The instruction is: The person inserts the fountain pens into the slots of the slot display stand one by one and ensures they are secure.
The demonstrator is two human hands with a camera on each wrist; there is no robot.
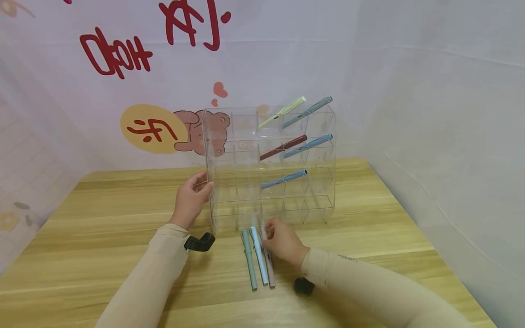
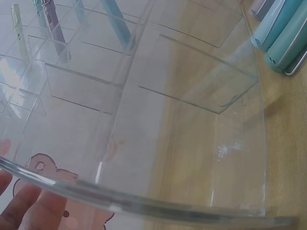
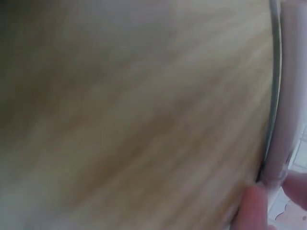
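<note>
A clear acrylic pen rack (image 1: 270,199) with tiers of small compartments stands on the table. My left hand (image 1: 190,198) grips its left side edge, thumb in front, the fingers (image 2: 29,211) showing past that edge in the left wrist view. In front of the rack, my right hand (image 1: 285,241) pinches the upper end of a dusty-pink pen (image 1: 269,263); its clip and barrel (image 3: 291,91) run along the right border of the right wrist view. Left of this pen, a light blue pen (image 1: 259,257) and a green pen (image 1: 249,259) lie side by side.
Tilted in the rack are a pale yellow-green pen (image 1: 283,112), a teal pen (image 1: 309,111), a dark red pen (image 1: 285,147), a blue pen (image 1: 309,146) and a lower blue pen (image 1: 285,179). Behind the wooden table (image 1: 102,218) hangs a printed white backdrop (image 1: 287,45).
</note>
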